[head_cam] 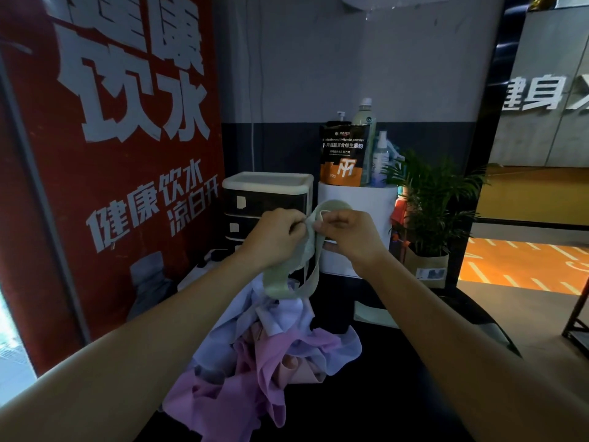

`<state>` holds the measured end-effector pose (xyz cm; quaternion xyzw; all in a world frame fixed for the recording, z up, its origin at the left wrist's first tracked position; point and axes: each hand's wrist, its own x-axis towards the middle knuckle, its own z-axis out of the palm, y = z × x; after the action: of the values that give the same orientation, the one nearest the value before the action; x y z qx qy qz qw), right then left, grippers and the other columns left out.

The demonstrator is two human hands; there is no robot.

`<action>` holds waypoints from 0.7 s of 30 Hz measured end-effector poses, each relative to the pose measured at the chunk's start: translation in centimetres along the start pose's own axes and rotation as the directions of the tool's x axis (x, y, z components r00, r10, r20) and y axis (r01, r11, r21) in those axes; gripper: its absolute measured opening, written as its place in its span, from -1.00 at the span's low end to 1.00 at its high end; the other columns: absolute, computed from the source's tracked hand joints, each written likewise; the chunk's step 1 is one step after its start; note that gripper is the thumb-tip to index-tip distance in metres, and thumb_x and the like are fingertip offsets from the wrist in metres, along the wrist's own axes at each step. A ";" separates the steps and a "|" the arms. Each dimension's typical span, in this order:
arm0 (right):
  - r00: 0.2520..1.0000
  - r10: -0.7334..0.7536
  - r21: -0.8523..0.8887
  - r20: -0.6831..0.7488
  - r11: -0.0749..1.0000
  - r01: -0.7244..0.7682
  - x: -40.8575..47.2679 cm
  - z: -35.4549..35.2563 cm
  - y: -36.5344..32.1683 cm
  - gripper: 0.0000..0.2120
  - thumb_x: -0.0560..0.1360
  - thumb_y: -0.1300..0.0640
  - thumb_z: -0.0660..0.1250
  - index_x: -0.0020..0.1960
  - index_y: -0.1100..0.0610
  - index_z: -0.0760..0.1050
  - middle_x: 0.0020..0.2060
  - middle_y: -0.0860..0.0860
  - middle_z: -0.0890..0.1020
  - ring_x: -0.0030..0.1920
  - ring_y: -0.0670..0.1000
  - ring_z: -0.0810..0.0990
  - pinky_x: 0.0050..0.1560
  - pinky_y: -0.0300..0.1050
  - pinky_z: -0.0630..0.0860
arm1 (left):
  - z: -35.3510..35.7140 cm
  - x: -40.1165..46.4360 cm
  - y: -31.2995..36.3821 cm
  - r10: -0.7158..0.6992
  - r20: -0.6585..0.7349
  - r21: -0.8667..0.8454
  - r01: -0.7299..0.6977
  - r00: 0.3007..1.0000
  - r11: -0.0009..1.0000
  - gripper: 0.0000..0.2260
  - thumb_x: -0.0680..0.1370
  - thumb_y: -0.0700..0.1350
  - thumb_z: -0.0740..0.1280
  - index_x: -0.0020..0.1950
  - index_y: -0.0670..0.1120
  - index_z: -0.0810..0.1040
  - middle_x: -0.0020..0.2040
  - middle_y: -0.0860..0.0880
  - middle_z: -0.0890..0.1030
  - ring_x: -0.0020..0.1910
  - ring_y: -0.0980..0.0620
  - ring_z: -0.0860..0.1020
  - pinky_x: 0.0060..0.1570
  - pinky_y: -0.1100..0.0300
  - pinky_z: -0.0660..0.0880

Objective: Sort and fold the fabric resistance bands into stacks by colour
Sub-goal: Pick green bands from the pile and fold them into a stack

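Two hands are holding one pale green band [288, 269] in the air above a dark table [398, 393]. The left hand [274, 234] is gripping the band with curled fingers; the fabric is emerging from between its thumb and forefinger and hanging below the palm. The right hand [347, 234] is pinching the band's upper loop between thumb and forefinger, with the loop arching just above the knuckles. The lower part of the band is drooping in a loop toward a loose pile of lavender and pink bands [264, 355], which is lying on the table directly beneath the hands. Behind the hands, a small drawer unit [267, 193] is standing beside a white cylinder [357, 199] that is carrying a powder pouch [344, 154] and bottles [365, 119].
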<state>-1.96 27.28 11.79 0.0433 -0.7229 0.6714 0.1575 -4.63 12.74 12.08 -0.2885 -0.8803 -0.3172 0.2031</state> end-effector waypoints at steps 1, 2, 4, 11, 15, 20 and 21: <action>1.000 -0.008 -0.015 -0.023 1.000 0.008 0.1 -0.1 0.1 -0.96 0.45 0.29 0.40 -0.14 0.28 0.56 -0.16 0.18 0.60 -0.15 0.08 0.57 0.05 0.09 0.56 | 0.0 0.0 -0.1 -0.022 -0.008 -0.038 0.021 1.000 0.999 -0.81 0.57 -0.22 0.18 -0.09 -0.25 0.57 -0.28 -0.14 0.58 -0.34 0.06 0.46 -0.36 0.26 0.33; 0.999 -0.016 -0.018 -0.044 1.000 0.016 0.1 -0.2 0.1 -0.95 0.45 0.30 0.39 -0.12 0.30 0.57 -0.17 0.18 0.61 -0.16 0.09 0.57 0.06 0.10 0.56 | 0.0 0.1 -0.3 -0.055 -0.024 -0.085 0.053 0.998 0.995 -0.81 0.58 -0.21 0.18 -0.08 -0.22 0.57 -0.27 -0.09 0.57 -0.32 0.09 0.46 -0.32 0.26 0.35; 0.997 -0.010 0.010 -0.070 1.000 0.011 0.2 -0.7 0.2 -0.95 0.48 0.30 0.36 -0.15 0.27 0.57 -0.24 0.14 0.61 -0.20 0.06 0.57 0.03 0.04 0.55 | 0.1 0.4 -1.2 -0.173 -0.045 -0.202 0.161 0.984 0.966 -0.82 0.60 -0.19 0.17 0.02 -0.17 0.57 -0.15 -0.05 0.58 -0.19 0.06 0.50 -0.15 0.16 0.43; 0.968 0.136 0.113 -0.211 0.987 -0.114 1.1 -3.4 2.0 -0.87 0.53 0.24 0.30 -0.19 0.15 0.55 -0.17 0.15 0.60 -0.08 0.15 0.54 0.20 0.24 0.48 | -0.3 0.5 -4.7 -0.533 -0.009 -0.523 0.450 0.846 0.723 -0.75 0.64 -0.16 0.11 -0.17 -0.10 0.50 -0.18 -0.10 0.52 -0.17 -0.02 0.46 -0.08 0.14 0.37; 0.912 0.270 0.213 -0.309 0.954 -0.210 2.2 -4.9 3.1 -0.90 0.54 0.24 0.25 -0.06 0.22 0.54 0.01 0.27 0.56 -0.06 0.14 0.49 0.23 0.25 0.44 | -0.7 -0.1 -6.4 -0.577 -0.005 -0.501 0.497 0.817 0.708 -0.76 0.55 -0.20 0.19 -0.32 -0.12 0.48 -0.23 -0.16 0.50 -0.20 -0.06 0.46 -0.14 0.12 0.36; 0.880 0.401 0.398 -0.255 0.873 -0.282 1.8 -6.7 3.8 -0.90 0.51 0.21 0.28 -0.17 0.17 0.43 -0.28 0.09 0.44 -0.36 0.00 0.42 -0.35 -0.17 0.43 | -1.2 -1.3 -7.5 -0.522 0.038 -0.415 0.488 0.852 0.768 -0.75 0.56 -0.22 0.24 -0.31 -0.07 0.54 -0.29 -0.05 0.51 -0.29 0.04 0.45 -0.27 0.23 0.36; 0.878 0.402 0.363 -0.261 0.883 -0.297 1.7 -7.1 4.2 -0.91 0.49 0.18 0.31 -0.15 0.18 0.44 -0.26 0.10 0.46 -0.36 0.02 0.44 -0.40 -0.18 0.42 | -1.2 -1.5 -7.6 -0.495 0.041 -0.397 0.469 0.868 0.789 -0.76 0.56 -0.23 0.24 -0.29 -0.08 0.55 -0.29 -0.04 0.52 -0.30 0.07 0.44 -0.27 0.26 0.34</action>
<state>-3.50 34.96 8.62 -0.1777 -0.5666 0.7921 0.1414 -8.11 6.50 8.77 -0.0787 -0.8352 -0.5381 0.0819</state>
